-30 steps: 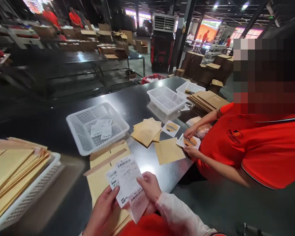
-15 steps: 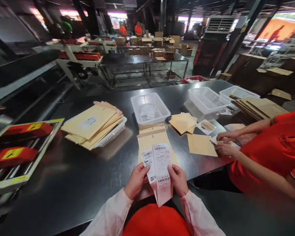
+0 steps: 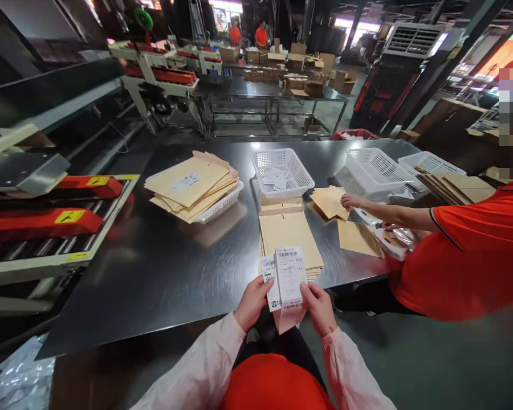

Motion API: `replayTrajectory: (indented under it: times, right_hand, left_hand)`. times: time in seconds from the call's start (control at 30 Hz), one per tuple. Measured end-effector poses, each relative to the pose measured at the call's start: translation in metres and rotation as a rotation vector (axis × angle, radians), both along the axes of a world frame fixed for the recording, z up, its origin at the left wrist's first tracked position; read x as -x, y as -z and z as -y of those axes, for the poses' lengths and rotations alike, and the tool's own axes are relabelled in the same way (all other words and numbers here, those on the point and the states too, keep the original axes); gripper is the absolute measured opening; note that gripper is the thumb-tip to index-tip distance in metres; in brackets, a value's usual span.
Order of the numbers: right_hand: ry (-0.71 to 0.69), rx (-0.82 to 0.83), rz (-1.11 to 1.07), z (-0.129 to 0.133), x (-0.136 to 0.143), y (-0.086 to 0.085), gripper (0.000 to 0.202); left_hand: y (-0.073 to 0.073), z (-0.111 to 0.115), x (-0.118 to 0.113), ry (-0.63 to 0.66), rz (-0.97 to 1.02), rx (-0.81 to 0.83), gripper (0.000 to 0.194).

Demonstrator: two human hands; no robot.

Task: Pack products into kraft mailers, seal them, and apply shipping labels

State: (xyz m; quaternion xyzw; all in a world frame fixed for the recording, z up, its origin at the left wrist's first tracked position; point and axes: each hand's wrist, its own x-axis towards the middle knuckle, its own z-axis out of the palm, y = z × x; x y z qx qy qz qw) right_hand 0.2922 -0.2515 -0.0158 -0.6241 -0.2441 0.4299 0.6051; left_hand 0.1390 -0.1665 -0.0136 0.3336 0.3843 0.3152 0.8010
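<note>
My left hand (image 3: 255,300) pinches the left side of a strip of printed shipping labels (image 3: 290,276), thumb on top. On the right edge of the same labels, my right hand (image 3: 319,307) is closed with its thumb pressed on the paper. The strip shows barcodes, and its lower part folds down between my hands. Just beyond it lies a stack of kraft envelopes (image 3: 288,233) on the metal table (image 3: 188,256). Behind that stack stands a white plastic basket (image 3: 301,173) with a few paper slips (image 3: 276,177) in it.
At the left, labelled envelopes (image 3: 188,182) overfill another basket (image 3: 222,205). A roller conveyor (image 3: 68,228) adjoins the table's left end. A co-worker in red (image 3: 465,250) stands at the right, one hand on small kraft envelopes (image 3: 327,200). More white baskets (image 3: 376,171) stand behind.
My view has shifted, and the labels are drawn up, with less of the strip hanging down. The co-worker's hand has reached across to the small envelopes.
</note>
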Motion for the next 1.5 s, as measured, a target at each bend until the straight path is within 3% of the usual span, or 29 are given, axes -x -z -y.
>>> replayTrajectory:
  times: [0.17,0.3,0.4,0.53,0.6,0.7,0.77,0.83,0.93,1.03,1.13,1.23,1.3,1.4,1.47,1.5]
  right_hand:
    - [-0.029,0.017,-0.203,0.008,-0.016,0.000,0.051]
    - [-0.073,0.099,-0.377,0.018,-0.037,0.000,0.045]
    - [-0.049,0.126,-0.408,0.025,-0.053,0.005,0.044]
    - [-0.036,0.136,-0.406,0.030,-0.069,0.013,0.044]
    - [-0.051,0.131,-0.394,0.032,-0.076,0.015,0.044]
    - [-0.072,0.117,-0.380,0.035,-0.084,0.013,0.048]
    - [-0.091,0.105,-0.378,0.036,-0.088,0.013,0.051]
    - [-0.131,0.105,-0.368,0.036,-0.089,0.014,0.052]
    - [-0.183,0.114,-0.258,0.035,-0.084,0.023,0.049]
    - [-0.150,0.051,0.081,0.033,-0.067,0.033,0.039]
    - [-0.230,-0.100,0.518,0.034,-0.048,0.030,0.021]
    - [-0.443,-0.255,0.773,0.033,-0.045,0.013,0.014]
    - [-0.418,-0.305,0.815,0.026,-0.055,-0.003,0.019]
    - [-0.289,-0.274,0.770,0.002,-0.076,-0.021,0.040]
    - [-0.464,-0.173,0.664,-0.017,-0.086,-0.026,0.043]
    - [-0.573,-0.112,0.603,-0.025,-0.088,-0.026,0.037]
  left_hand:
    - [0.019,0.005,0.004,-0.038,-0.081,-0.117,0.059]
    - [0.054,0.016,0.005,-0.035,-0.242,-0.272,0.057]
    - [0.086,0.032,0.003,0.034,-0.401,-0.300,0.050]
    - [0.120,0.056,-0.004,0.220,-0.778,-0.372,0.027]
    - [0.131,0.066,-0.009,0.294,-0.923,-0.402,0.026]
    - [0.137,0.072,-0.015,0.309,-0.982,-0.413,0.029]
    - [0.133,0.071,-0.017,0.293,-1.031,-0.444,0.032]
    - [0.119,0.068,-0.018,0.244,-1.073,-0.495,0.036]
    - [0.082,0.063,-0.028,0.006,-0.983,-0.635,0.037]
    - [0.041,0.062,-0.049,-0.212,-0.731,-0.771,0.040]
    - [0.018,0.060,-0.075,-0.176,-0.519,-0.626,0.047]
    - [0.015,0.052,-0.086,-0.174,-0.298,-0.350,0.053]
    - [0.016,0.044,-0.080,-0.126,-0.120,-0.227,0.055]
    - [0.016,0.035,-0.063,0.107,-0.004,-0.113,0.050]
    - [0.017,0.030,-0.056,0.236,-0.018,-0.075,0.049]
    - [0.019,0.029,-0.056,0.242,-0.028,-0.079,0.050]
